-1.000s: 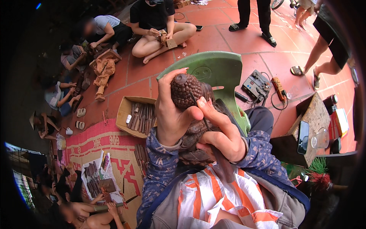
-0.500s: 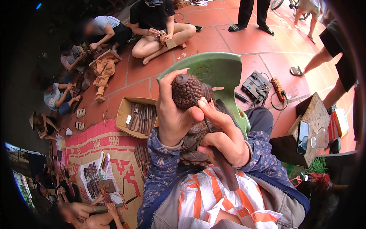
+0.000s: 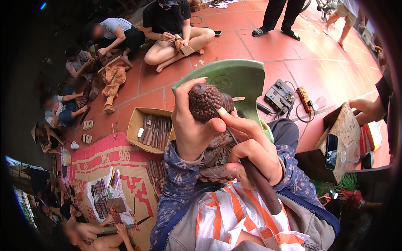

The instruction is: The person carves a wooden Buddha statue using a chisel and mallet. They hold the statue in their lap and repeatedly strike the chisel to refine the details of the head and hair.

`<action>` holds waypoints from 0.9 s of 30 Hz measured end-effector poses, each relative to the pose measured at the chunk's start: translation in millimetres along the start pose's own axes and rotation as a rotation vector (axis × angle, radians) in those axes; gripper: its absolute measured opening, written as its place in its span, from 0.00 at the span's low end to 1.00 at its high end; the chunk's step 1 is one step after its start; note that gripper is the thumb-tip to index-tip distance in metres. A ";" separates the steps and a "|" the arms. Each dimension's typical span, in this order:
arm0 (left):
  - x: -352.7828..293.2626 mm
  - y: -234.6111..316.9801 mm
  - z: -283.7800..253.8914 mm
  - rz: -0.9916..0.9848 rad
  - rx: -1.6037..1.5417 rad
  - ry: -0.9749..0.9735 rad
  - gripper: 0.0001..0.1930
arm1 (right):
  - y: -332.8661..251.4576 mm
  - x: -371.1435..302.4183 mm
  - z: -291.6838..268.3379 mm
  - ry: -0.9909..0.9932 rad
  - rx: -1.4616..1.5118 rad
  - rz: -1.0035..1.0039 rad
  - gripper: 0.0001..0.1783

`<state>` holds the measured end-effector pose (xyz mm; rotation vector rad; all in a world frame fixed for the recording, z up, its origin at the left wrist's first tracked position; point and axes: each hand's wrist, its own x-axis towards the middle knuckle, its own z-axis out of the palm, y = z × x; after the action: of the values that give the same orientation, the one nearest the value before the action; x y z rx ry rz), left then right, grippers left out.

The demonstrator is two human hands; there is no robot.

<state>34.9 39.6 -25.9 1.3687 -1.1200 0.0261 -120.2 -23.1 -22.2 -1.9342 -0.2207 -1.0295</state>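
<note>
A dark brown carved wooden statue with rows of knobbly curls on its head stands in front of me, against my lap. My left hand is closed around the head's left side, its thumb pointing right across the lower part. In my right hand is a carving chisel with a thin dark blade and a long brown wooden handle. The blade's tip meets the curls at the right of the head, near my left thumb. My right fingertips steady the blade close to its tip. My hands hide much of the statue's face and upper body.
Behind the statue is a green plastic chair. A cardboard box of chisels sits at left, with more chisels on the mat. At right are a grey power unit, a power strip and a wooden box. Several people carve nearby.
The chisel's handle has swung to the right and my right hand has shifted with it. My left hand keeps its hold. At far right, a person's arm now reaches to the wooden box.
</note>
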 end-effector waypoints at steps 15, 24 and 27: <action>-0.9 -4.3 0.0 -0.003 -0.040 0.004 0.55 | 17.0 -0.4 -15.5 -0.086 0.193 -0.087 0.13; -2.0 -3.1 1.1 -0.044 -0.074 0.014 0.52 | 2.8 5.0 -15.2 -0.035 0.031 -0.017 0.13; -2.1 2.4 2.0 -0.093 -0.118 0.019 0.51 | -2.0 7.1 -14.5 -0.046 -0.045 0.010 0.20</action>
<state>31.2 39.9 -25.9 1.3108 -1.0249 -0.0936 -125.1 -35.0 -12.2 -1.9989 -0.2156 -0.9921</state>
